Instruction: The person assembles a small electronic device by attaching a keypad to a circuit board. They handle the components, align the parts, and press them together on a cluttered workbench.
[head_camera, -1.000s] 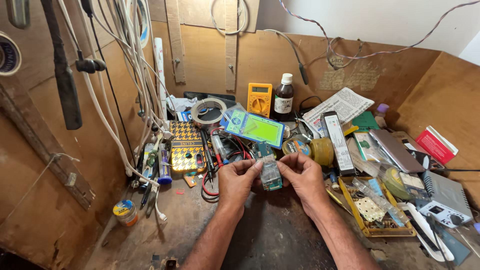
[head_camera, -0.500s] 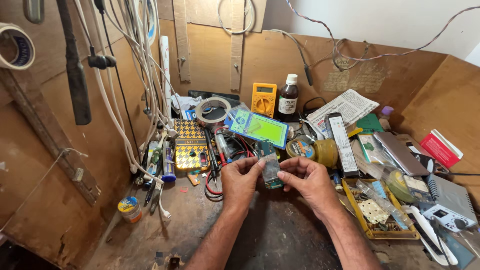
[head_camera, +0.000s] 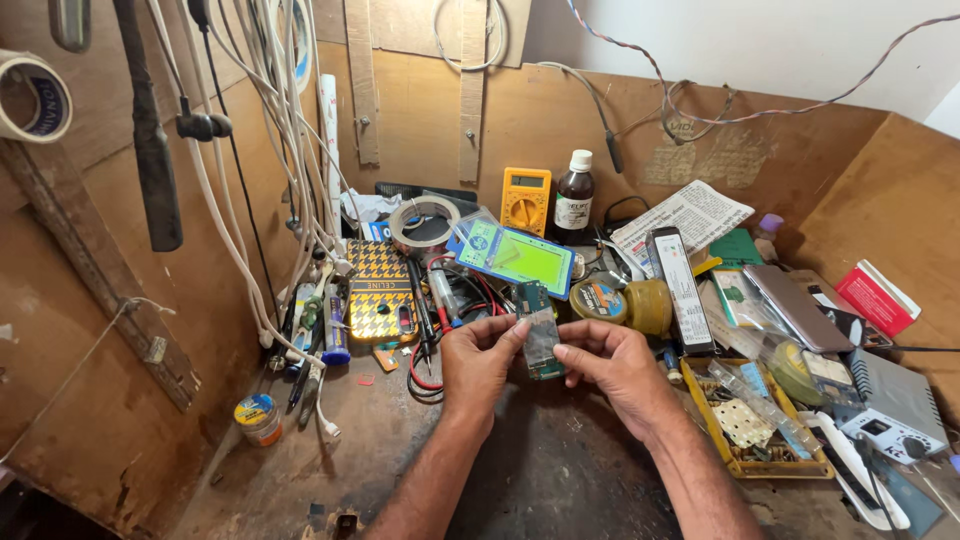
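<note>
Small circuit board (head_camera: 541, 343) pinched between both hands, held just above the bench near its middle.

Left to right: hanging white cables (head_camera: 250, 200) and a tape roll (head_camera: 30, 95) crowd the left wall; left hand (head_camera: 478, 360) grips the board's left edge with its fingertips, right hand (head_camera: 615, 365) the right edge. Board looks light, stiff, thin and probably fragile, so hold by the edges, off the components. Bare dark bench (head_camera: 540, 470) below the wrists is the only open room; yellow parts tray (head_camera: 725, 455) and clutter hem in the right.
</note>
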